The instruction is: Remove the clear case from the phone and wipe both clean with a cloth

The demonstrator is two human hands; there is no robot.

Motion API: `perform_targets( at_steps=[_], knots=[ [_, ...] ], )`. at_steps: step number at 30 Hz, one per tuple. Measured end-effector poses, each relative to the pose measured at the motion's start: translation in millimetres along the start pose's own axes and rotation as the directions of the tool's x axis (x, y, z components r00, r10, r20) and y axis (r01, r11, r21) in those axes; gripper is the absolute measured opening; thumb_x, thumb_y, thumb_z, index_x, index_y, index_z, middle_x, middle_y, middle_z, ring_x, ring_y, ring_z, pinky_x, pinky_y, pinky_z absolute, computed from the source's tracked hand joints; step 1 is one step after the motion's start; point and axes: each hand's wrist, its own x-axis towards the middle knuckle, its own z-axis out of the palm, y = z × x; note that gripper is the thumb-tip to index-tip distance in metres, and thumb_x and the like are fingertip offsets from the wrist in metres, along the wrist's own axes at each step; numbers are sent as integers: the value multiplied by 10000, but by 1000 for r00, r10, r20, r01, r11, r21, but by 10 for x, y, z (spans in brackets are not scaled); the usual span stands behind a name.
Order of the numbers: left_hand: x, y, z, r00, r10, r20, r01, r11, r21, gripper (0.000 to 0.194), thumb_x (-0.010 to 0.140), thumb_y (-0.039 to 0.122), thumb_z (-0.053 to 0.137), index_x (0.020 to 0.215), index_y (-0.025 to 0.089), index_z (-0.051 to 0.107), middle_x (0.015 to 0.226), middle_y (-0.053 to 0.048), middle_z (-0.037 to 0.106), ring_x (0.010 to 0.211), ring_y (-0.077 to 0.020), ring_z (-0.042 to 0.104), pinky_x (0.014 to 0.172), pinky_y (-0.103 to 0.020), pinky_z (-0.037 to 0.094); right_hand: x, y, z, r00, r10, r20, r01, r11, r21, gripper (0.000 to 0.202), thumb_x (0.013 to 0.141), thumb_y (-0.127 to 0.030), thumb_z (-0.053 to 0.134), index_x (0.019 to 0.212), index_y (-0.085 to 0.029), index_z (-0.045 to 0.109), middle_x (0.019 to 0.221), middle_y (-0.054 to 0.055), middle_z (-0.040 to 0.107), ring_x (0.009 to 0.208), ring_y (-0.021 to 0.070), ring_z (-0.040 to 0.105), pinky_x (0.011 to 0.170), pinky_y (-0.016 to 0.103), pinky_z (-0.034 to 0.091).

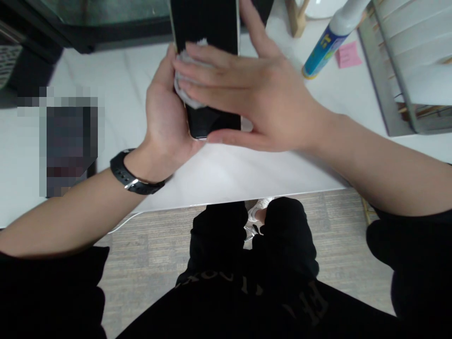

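A black phone (208,23) lies screen up in my left hand (164,113), whose palm and fingers support it from below and along its left edge. A dark watch band is on that wrist. Across the screen lies my right hand (261,94), its fingers pressing a crumpled white tissue (192,96) flat against the glass. The right thumb is by the phone's bottom edge. Part of the tissue and the screen are hidden under the fingers.
The white table (219,174) has a blue spray can (325,52) and a pink note (348,55) at right, beside a rack (383,84) of papers. A blurred-out dark object (67,146) lies left. Black equipment (116,33) stands behind.
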Motion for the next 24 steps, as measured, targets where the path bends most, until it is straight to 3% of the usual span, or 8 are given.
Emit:
perform_targets(
  at_steps=[3, 6, 8, 10, 13, 16, 21, 24],
  knots=[
    [28, 52, -29, 988, 74, 136, -74, 997, -5, 521, 1225, 361, 321, 1028, 126, 742, 867, -14, 798, 1581, -167, 564, 1232, -219, 526, 15, -9, 56, 993, -77, 87, 67, 992, 111, 666, 1144, -684, 318, 1599, -285, 595, 1724, -33, 533, 1674, 250, 437, 1445, 592, 16],
    [66, 59, -79, 991, 1, 135, -2, 1000, 10, 636, 1204, 513, 265, 1116, 148, 778, 965, -74, 839, 1541, -241, 616, 1219, -324, 575, -5, 27, 73, 996, -13, 90, 0, 989, 151, 607, 1145, -625, 433, 1660, -317, 521, 1734, -43, 514, 1701, 229, 410, 1466, 539, -106],
    [100, 39, -109, 996, -29, 80, 30, 999, -16, 560, 1189, 512, 335, 1157, 185, 788, 1065, -71, 858, 1459, -252, 683, 1179, -324, 603, -42, 68, 86, 998, 68, 12, -69, 992, 108, 686, 1097, -672, 526, 1686, -324, 490, 1772, -21, 458, 1721, 266, 372, 1486, 590, -53],
    [136, 4, -133, 999, -27, 16, 28, 998, -60, 456, 1177, 460, 428, 1128, 201, 800, 989, -21, 857, 1244, -225, 793, 1058, -292, 655, -81, 111, 120, 990, 117, -82, -111, 991, 71, 931, 984, -810, 613, 1738, -303, 411, 1785, 41, 441, 1724, 326, 359, 1486, 662, 25],
    [155, -50, -158, 991, -133, -31, 132, 990, -53, 394, 1156, 433, 485, 1155, 210, 809, 998, -24, 861, 1038, -224, 831, 975, -327, 677, -110, 138, 206, 987, 139, -85, -133, 988, 77, 1204, 886, -920, 625, 1803, -237, 249, 1822, 137, 349, 1745, 401, 278, 1452, 751, 122],
    [115, -65, -168, 990, -140, -28, 139, 989, -50, 371, 1146, 423, 514, 1155, 196, 807, 1064, -45, 863, 1052, -225, 827, 1019, -329, 649, -104, 84, 280, 996, 55, -75, -46, 992, 116, 1162, 945, -894, 561, 1814, -227, 173, 1820, 153, 337, 1746, 384, 280, 1442, 760, 126],
    [74, 42, -150, 970, -242, -4, 240, 964, -113, 554, 1146, 526, 432, 956, 166, 807, 856, -104, 833, 1003, -290, 846, 964, -387, 679, -104, -19, 319, 982, -114, -152, 137, 980, 145, 899, 1052, -716, 581, 1777, -259, 311, 1687, 95, 565, 1627, 284, 527, 1485, 638, 129],
    [114, 79, -136, 986, -164, 16, 164, 973, -165, 558, 1160, 496, 377, 1046, 178, 822, 918, -93, 852, 1004, -276, 846, 958, -384, 684, -125, 43, 297, 979, -57, -198, 79, 991, 109, 789, 1084, -588, 600, 1772, -326, 316, 1649, 43, 614, 1622, 288, 532, 1476, 675, 170]
  ],
)
